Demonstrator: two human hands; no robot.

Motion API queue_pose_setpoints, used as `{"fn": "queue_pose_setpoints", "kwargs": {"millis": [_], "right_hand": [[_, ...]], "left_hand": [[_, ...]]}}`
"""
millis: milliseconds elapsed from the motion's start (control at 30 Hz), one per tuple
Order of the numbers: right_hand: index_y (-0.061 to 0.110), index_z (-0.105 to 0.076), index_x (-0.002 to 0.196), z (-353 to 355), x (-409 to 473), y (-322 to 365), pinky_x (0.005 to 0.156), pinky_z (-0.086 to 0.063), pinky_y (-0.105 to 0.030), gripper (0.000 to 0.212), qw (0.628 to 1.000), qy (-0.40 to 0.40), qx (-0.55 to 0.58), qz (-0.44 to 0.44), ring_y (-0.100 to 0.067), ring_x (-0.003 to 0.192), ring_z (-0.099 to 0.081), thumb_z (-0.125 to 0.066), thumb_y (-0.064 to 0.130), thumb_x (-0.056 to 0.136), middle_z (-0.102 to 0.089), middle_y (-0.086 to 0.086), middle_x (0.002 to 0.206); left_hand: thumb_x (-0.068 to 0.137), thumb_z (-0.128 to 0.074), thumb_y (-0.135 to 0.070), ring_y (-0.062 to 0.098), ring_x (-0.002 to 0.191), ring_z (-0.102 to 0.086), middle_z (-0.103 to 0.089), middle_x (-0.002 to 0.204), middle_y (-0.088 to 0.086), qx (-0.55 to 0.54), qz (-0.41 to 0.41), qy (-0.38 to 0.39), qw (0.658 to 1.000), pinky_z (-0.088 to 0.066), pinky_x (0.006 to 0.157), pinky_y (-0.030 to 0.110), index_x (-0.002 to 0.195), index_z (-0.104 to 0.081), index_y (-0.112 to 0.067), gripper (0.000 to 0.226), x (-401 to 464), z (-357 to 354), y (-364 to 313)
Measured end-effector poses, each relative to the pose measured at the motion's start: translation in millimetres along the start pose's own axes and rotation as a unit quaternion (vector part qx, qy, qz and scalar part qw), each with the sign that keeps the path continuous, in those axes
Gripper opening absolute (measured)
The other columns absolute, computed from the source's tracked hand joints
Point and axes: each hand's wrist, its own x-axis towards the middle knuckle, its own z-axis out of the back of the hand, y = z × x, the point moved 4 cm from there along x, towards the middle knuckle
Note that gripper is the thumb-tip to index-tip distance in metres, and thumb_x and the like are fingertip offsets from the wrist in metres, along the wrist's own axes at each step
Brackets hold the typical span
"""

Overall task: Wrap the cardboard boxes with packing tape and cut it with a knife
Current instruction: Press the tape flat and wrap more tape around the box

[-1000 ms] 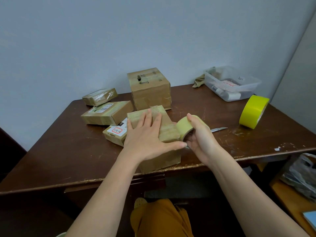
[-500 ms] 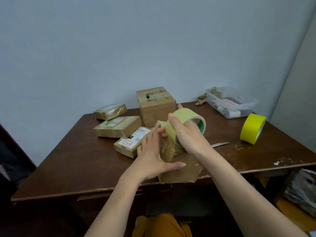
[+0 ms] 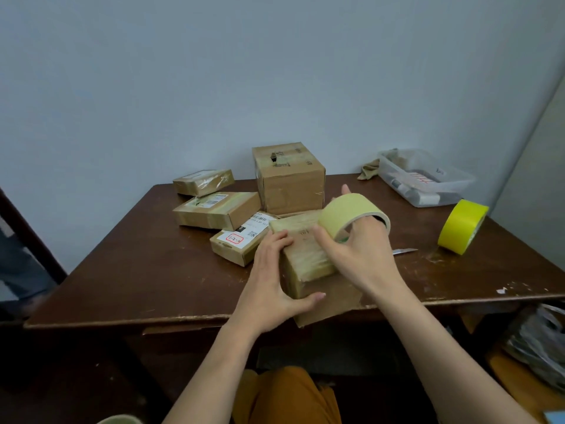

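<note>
Here, your brown table (image 3: 146,270) carries everything. At its back stands the big cube box (image 3: 290,182), with a clear plastic bin (image 3: 428,182) off to the right. Near the front edge sits the box you are wrapping (image 3: 305,258), already banded with tape. Your left hand (image 3: 275,286) steadies its left side, fingers spread flat on top, thumb along the near face. Your right hand (image 3: 360,252) has its fingers curled through the pale tape roll (image 3: 348,212), held over that box. A bright yellow roll (image 3: 461,226) stands on edge at the right. The knife (image 3: 405,251) lies just right of your right hand, untouched.
</note>
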Motion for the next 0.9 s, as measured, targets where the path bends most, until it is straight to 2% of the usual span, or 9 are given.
{"fn": "queue_pose_setpoints", "kwargs": {"millis": [67, 133, 200, 300, 433, 567, 700, 900], "right_hand": [[0.005, -0.068, 0.092, 4, 2, -9, 0.081, -0.040, -0.019, 0.030, 1.000, 0.003, 0.008, -0.016, -0.005, 0.116, -0.048, -0.069, 0.035, 0.088, -0.069, -0.014, 0.117], [0.010, -0.067, 0.082, 4, 4, -12, 0.079, -0.036, -0.005, 0.031, 1.000, 0.002, -0.003, -0.022, 0.004, 0.116, -0.049, -0.067, 0.040, 0.088, -0.070, -0.009, 0.117], [0.012, -0.067, 0.078, 11, 6, -16, 0.076, -0.033, -0.002, 0.033, 0.999, -0.019, -0.019, -0.029, 0.008, 0.110, -0.049, -0.066, 0.043, 0.089, -0.070, -0.008, 0.116], [0.012, -0.062, 0.079, 44, 11, -32, 0.072, -0.046, -0.029, 0.035, 0.988, -0.120, -0.075, -0.060, -0.022, 0.088, -0.064, -0.067, 0.046, 0.088, -0.070, -0.008, 0.088], [0.006, -0.062, 0.076, 54, 13, -53, 0.069, -0.051, -0.041, 0.036, 0.991, -0.088, -0.054, -0.090, -0.026, 0.078, -0.063, -0.068, 0.039, 0.089, -0.066, -0.008, 0.075], [0.000, -0.065, 0.080, 46, 10, -67, 0.069, -0.053, -0.045, 0.041, 0.987, -0.078, -0.046, -0.132, -0.028, 0.076, -0.064, -0.069, 0.040, 0.088, -0.067, -0.014, 0.078], [0.004, -0.065, 0.084, 43, 9, -78, 0.067, -0.054, -0.045, 0.039, 0.985, -0.065, -0.055, -0.149, -0.026, 0.076, -0.063, -0.070, 0.042, 0.087, -0.066, -0.010, 0.078], [0.003, -0.065, 0.114, 37, 9, -87, 0.077, -0.052, -0.039, 0.047, 0.986, -0.053, -0.058, -0.149, -0.023, 0.095, -0.062, -0.070, 0.042, 0.088, -0.067, -0.007, 0.104]], "left_hand": [[0.064, -0.074, -0.071, 0.008, 0.150, -0.005, -0.011, 0.152, -0.028, 0.009, -0.004, -0.004, 1.000, -0.025, 0.120, 0.050, 0.140, -0.022, -0.044, 0.096, 1, -3, 1], [0.064, -0.073, -0.071, 0.008, 0.151, -0.004, -0.010, 0.153, -0.027, 0.010, -0.006, -0.008, 1.000, -0.024, 0.121, 0.048, 0.139, -0.021, -0.046, 0.095, 3, -7, -1], [0.063, -0.073, -0.071, 0.008, 0.151, -0.004, -0.010, 0.153, -0.028, 0.013, -0.010, -0.012, 1.000, -0.023, 0.121, 0.044, 0.139, -0.021, -0.046, 0.095, 4, -9, -2], [0.064, -0.073, -0.067, 0.011, 0.151, -0.005, -0.012, 0.152, -0.025, 0.010, -0.019, -0.018, 1.000, -0.023, 0.119, 0.039, 0.139, -0.021, -0.042, 0.094, 3, -9, 1], [0.066, -0.075, -0.061, 0.016, 0.151, -0.007, -0.016, 0.153, -0.018, 0.010, -0.028, -0.037, 0.999, -0.020, 0.119, 0.038, 0.142, -0.025, -0.026, 0.098, 2, -12, 1], [0.065, -0.075, -0.061, 0.016, 0.151, -0.008, -0.016, 0.153, -0.018, 0.006, -0.028, -0.042, 0.999, -0.020, 0.121, 0.044, 0.142, -0.025, -0.032, 0.097, 4, -15, 0], [0.065, -0.076, -0.061, 0.017, 0.151, -0.008, -0.016, 0.154, -0.016, 0.002, -0.023, -0.040, 0.999, -0.024, 0.120, 0.052, 0.142, -0.023, -0.034, 0.097, 3, -15, 0], [0.065, -0.076, -0.059, 0.016, 0.151, -0.008, -0.018, 0.154, -0.013, 0.005, -0.031, -0.048, 0.998, -0.022, 0.121, 0.046, 0.142, -0.025, -0.029, 0.098, 4, -17, -1]]}}
